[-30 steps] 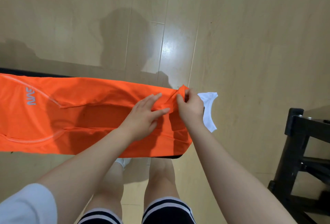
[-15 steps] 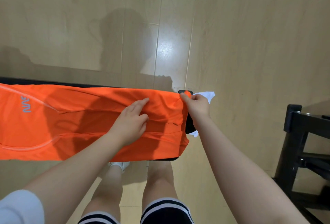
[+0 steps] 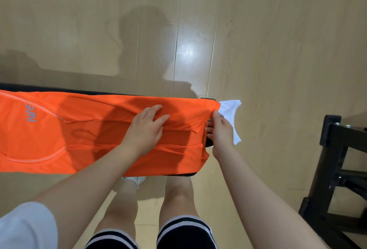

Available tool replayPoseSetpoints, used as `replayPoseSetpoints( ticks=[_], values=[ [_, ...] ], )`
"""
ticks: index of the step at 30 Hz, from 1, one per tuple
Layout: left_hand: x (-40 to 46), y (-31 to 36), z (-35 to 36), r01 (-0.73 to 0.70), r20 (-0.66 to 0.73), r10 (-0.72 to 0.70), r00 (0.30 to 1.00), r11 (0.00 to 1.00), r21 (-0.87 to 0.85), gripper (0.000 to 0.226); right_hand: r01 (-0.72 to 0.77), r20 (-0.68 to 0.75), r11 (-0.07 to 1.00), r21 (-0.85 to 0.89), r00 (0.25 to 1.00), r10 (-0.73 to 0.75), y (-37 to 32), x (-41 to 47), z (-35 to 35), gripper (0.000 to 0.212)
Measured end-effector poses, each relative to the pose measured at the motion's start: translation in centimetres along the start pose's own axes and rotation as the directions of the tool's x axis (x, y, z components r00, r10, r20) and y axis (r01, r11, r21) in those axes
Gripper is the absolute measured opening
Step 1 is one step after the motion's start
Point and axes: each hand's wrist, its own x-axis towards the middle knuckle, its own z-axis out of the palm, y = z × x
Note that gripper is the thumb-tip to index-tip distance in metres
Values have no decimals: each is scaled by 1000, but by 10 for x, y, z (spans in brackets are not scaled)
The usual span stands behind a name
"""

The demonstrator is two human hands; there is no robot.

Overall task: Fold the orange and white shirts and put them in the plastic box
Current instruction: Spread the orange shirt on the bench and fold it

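Observation:
The orange shirt (image 3: 83, 131) lies stretched along a narrow black bench (image 3: 209, 142), its long sides folded inward and a grey logo at the left. My left hand (image 3: 146, 128) rests flat on the cloth, fingers spread, just right of the middle. My right hand (image 3: 220, 129) pinches the shirt's right end at the bench's end. A piece of the white shirt (image 3: 232, 117) sticks out from under that end, partly hidden by my right hand. No plastic box is in view.
A black metal frame (image 3: 335, 161) stands on the wooden floor at the right. My bare legs and a white sock (image 3: 137, 180) are below the bench's near edge. Open wooden floor (image 3: 178, 30) lies beyond the bench.
My right hand has pulled the shirt's right end flat and moved down along that edge. My left hand has slid left and pressed flat on the cloth.

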Motion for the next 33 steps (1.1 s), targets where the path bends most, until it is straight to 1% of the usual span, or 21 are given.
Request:
replayPoseSetpoints(
  ticks=[2,4,7,10,12,13,14,15,16,17,18,19,20,22,23,24,26,28,30,32,33],
  values=[
    [-8,-1,1,71,-51,-73,996,997,-35,45,51,-35,990,-131,998,-56,12,-9,11,28],
    [-19,-4,2,222,-108,-239,965,964,-148,42,66,-37,982,-174,997,-74,23,-17,20,29],
    [-32,-12,4,417,-96,-466,880,852,-317,32,50,-40,992,-114,998,-55,27,-22,27,38],
    [-40,-15,4,476,-55,-548,834,767,-430,31,36,8,997,-61,999,-36,26,-21,18,26],
    [-43,-18,2,528,-20,-633,774,662,-532,28,61,2,979,-195,998,-62,27,-20,6,17],
    [-44,-21,1,561,1,-688,726,591,-580,27,64,-34,960,-272,997,-76,26,-21,3,13],
    [-46,-25,0,592,28,-749,662,499,-633,26,60,-77,930,-363,993,-93,27,-21,1,19],
    [-47,-29,0,610,61,-811,582,386,-692,26,54,-130,876,-480,983,-132,26,-24,3,35],
    [-48,-36,-1,604,98,-863,495,261,-754,25,85,-156,791,-606,962,-223,23,-30,8,48],
    [-50,-43,-1,572,130,-903,409,143,-808,24,183,-119,684,-706,921,-370,19,-40,18,53],
    [-51,-53,-1,524,154,-930,332,47,-851,25,334,-10,564,-755,855,-519,16,-50,30,48],
    [-52,-64,0,467,171,-946,274,-24,-884,29,484,143,457,-746,787,-600,13,-62,46,38],
    [-53,-78,2,417,184,-956,228,-75,-906,35,613,312,350,-708,717,-624,15,-70,63,28],
    [-54,-109,11,364,209,-965,160,-139,-921,52,744,575,155,-650,615,-540,25,-80,98,18],
    [-54,-120,9,356,215,-967,140,-153,-922,57,766,647,51,-641,575,-502,31,-82,114,17],
    [-54,-129,6,353,210,-969,133,-152,-923,57,762,684,-60,-645,540,-492,37,-82,129,16],
    [-52,-143,-3,375,183,-972,149,-116,-920,41,693,702,-229,-684,538,-468,43,-80,151,21],
    [-46,-155,-10,404,171,-965,198,-79,-911,30,615,690,-335,-713,536,-486,44,-75,161,28],
    [-42,-159,-17,400,187,-946,263,-70,-914,34,575,700,-412,-707,484,-526,40,-72,164,21],
    [-41,-158,-28,256,142,-933,332,-56,-965,31,586,724,-449,-675,411,-554,35,-68,166,10],
    [-44,-156,-35,144,102,-928,359,-53,-988,27,600,737,-458,-656,379,-559,32,-68,167,13]
  ],
)
